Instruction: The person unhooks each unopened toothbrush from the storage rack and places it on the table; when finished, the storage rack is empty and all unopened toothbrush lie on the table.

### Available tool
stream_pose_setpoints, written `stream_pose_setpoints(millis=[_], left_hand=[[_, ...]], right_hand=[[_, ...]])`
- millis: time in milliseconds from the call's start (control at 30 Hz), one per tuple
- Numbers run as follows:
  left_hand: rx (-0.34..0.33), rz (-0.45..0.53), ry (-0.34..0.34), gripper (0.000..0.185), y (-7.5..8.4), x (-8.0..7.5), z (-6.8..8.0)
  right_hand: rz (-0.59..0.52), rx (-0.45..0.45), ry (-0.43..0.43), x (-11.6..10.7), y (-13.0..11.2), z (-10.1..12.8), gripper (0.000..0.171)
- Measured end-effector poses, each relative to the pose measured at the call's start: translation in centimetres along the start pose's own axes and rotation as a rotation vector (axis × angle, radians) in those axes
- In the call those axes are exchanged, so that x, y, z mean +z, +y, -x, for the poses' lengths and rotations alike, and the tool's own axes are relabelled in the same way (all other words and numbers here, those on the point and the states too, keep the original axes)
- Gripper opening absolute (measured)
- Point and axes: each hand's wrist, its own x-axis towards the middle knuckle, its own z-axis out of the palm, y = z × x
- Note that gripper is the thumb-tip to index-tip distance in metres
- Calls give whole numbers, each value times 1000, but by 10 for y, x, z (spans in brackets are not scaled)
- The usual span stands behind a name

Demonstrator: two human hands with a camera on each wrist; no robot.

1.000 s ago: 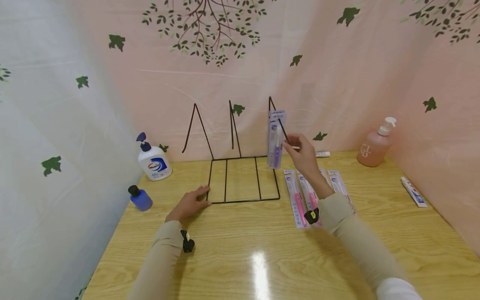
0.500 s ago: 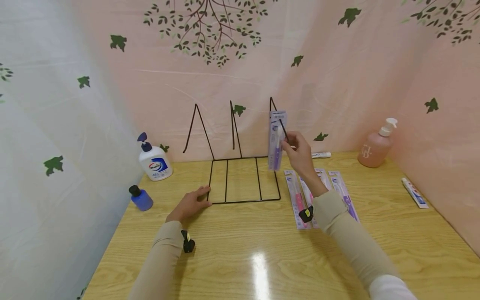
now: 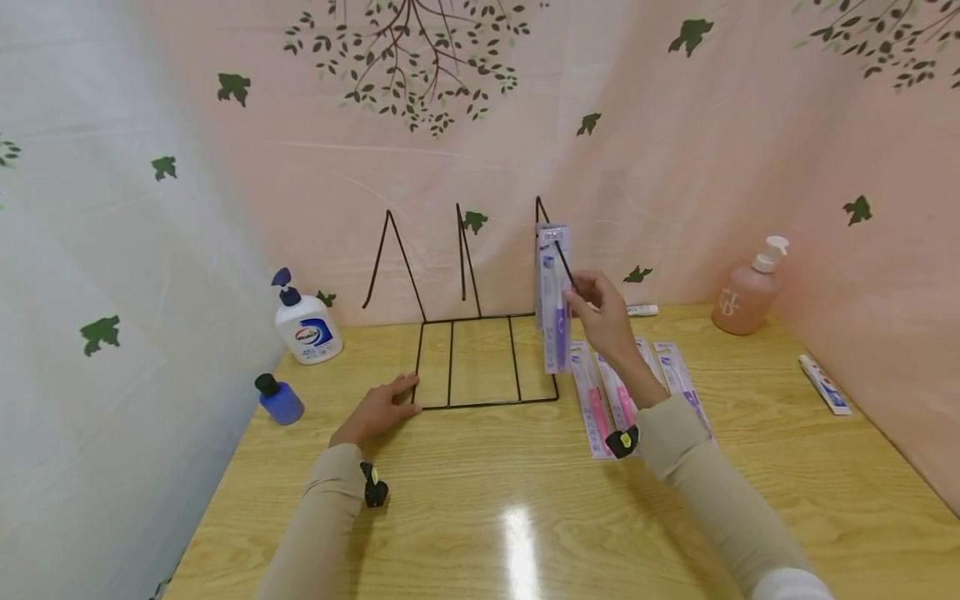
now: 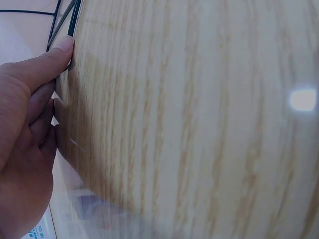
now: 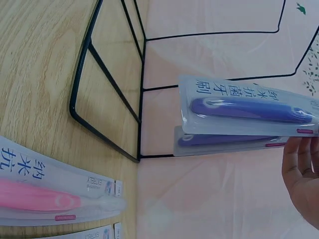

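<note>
The right hand pinches a purple packaged toothbrush by its edge, the grip closed on the pack, which stands upright against the rightmost upright of the black wire rack. In the right wrist view a second purple pack lies just behind the first, both inside the rack. The left hand rests flat on the wooden surface, fingers straight, thumb touching the rack's front left corner. More packaged toothbrushes, pink and purple, lie flat just right of the rack. A white pump bottle, a blue bottle, a pink pump bottle and a toothpaste tube stand or lie near the edges.
</note>
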Motion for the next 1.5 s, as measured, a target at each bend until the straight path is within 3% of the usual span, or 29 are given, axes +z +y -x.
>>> stream_pose_setpoints(millis=[233, 467, 800, 1167, 1500], left_hand=[[-4, -7, -5, 64, -1, 1, 1], [-2, -10, -3, 63, -4, 1, 0], [7, -7, 0, 63, -4, 2, 0], [8, 4, -11, 63, -2, 1, 0], [15, -15, -2, 63, -4, 0, -1]], right_hand=[[25, 7, -37, -4, -11, 7, 32], [21, 14, -49, -10, 12, 9, 34], [88, 4, -70, -13, -17, 24, 32], [86, 6, -91, -21, 4, 29, 32], [68, 4, -100, -25, -3, 41, 30]])
